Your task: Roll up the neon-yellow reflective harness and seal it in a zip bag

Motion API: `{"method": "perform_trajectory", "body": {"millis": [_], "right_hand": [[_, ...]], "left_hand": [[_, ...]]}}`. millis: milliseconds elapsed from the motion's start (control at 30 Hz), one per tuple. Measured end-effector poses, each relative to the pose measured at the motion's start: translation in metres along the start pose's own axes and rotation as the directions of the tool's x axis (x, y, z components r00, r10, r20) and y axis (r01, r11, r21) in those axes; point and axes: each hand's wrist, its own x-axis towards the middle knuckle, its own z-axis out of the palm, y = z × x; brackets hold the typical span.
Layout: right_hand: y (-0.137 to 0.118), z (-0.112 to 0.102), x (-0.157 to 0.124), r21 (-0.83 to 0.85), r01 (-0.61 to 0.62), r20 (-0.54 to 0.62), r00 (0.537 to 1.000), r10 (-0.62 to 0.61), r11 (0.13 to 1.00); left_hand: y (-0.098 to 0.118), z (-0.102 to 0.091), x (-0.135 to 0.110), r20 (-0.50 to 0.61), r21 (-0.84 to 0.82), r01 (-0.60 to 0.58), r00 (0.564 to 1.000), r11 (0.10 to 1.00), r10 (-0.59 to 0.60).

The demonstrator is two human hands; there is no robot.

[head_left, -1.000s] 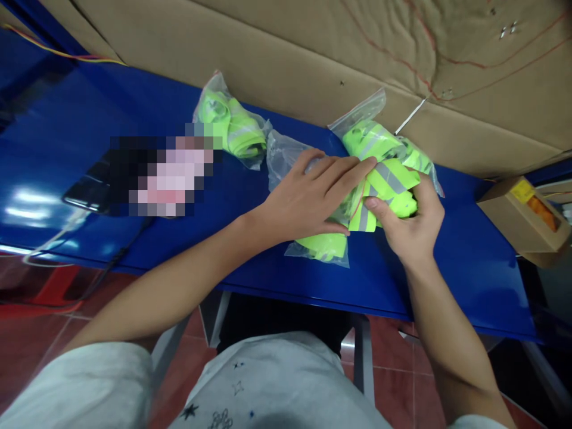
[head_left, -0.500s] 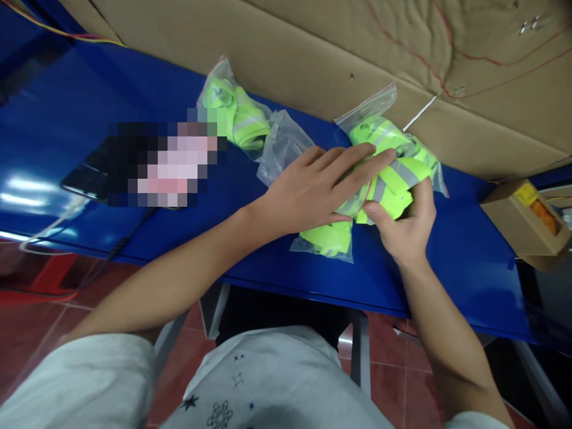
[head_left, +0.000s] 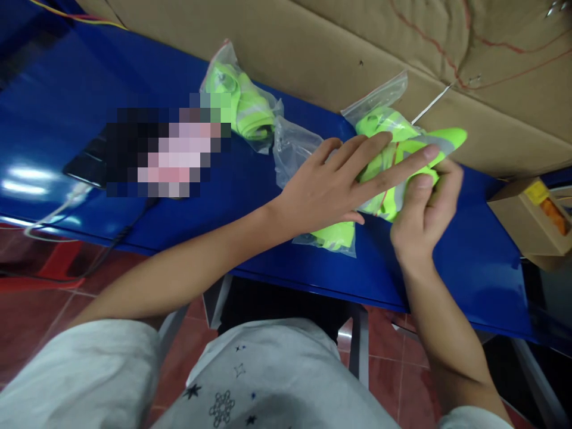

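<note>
My right hand (head_left: 424,208) is closed around a folded neon-green reflective vest (head_left: 404,156) with grey stripes, held just above the blue table (head_left: 89,89). My left hand (head_left: 344,179) lies over the vest with its fingers stretched out, the index finger reaching to the vest's far end. Under my hands lies a clear plastic bag (head_left: 333,235) with another green vest in it. A bagged vest (head_left: 379,116) sits just behind my hands, and an empty-looking clear bag (head_left: 292,149) lies to the left of them.
Another bagged green vest (head_left: 243,107) lies farther left. A dark phone with a cable (head_left: 84,170) rests at the table's left, beside a blurred patch. A large cardboard sheet (head_left: 357,42) stands behind the table. A small cardboard box (head_left: 531,220) sits at the right.
My right hand has lifted and turned the folded vest up and to the right. My left hand's fingers have stretched out further along it.
</note>
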Motion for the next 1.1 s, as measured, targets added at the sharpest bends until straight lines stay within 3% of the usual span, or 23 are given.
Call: {"method": "perform_trajectory", "body": {"millis": [67,167,300,433,533,633,767,867,1000,1100], "right_hand": [[0.003,-0.002,0.0,0.008,-0.01,-0.046,0.999,0.01,1.0],[0.011,-0.006,-0.004,-0.01,-0.03,0.002,1.0,0.03,0.999],[0.011,-0.01,-0.009,-0.113,0.077,-0.054,0.995,-0.084,0.991],[-0.006,-0.008,-0.005,-0.18,0.122,-0.096,0.985,-0.141,0.976],[-0.016,-0.005,0.002,-0.198,0.132,-0.029,0.99,-0.14,0.971],[-0.008,-0.006,0.009,-0.179,0.141,0.098,0.987,-0.125,0.974],[0.021,-0.015,0.018,-0.045,0.184,0.347,0.925,-0.157,0.982],[0.031,-0.016,0.017,-0.009,0.206,0.323,0.927,-0.192,0.978],[0.023,-0.006,0.007,-0.129,0.181,0.222,0.964,-0.149,0.975],[0.016,0.002,0.001,-0.188,0.221,0.294,0.942,-0.16,0.957]], "left_hand": [[0.002,-0.001,-0.001,0.019,0.048,-0.031,0.999,0.998,0.03],[0.0,0.0,-0.003,-0.016,0.1,-0.037,0.999,0.994,0.039],[-0.003,0.0,-0.007,-0.086,0.137,-0.075,0.993,0.988,0.087],[0.003,0.0,-0.007,-0.111,0.172,-0.063,0.99,0.983,0.082],[0.005,0.005,-0.006,-0.118,0.258,-0.068,0.988,0.964,0.101],[-0.001,0.011,-0.005,-0.109,0.297,-0.062,0.989,0.953,0.099],[-0.013,0.014,-0.002,-0.1,0.245,-0.042,0.993,0.968,0.069],[-0.018,0.012,-0.002,-0.1,0.223,-0.048,0.992,0.974,0.072],[-0.019,0.013,-0.003,-0.095,0.197,-0.053,0.993,0.979,0.073],[-0.018,0.018,-0.001,-0.081,0.228,-0.052,0.994,0.972,0.073]]}}
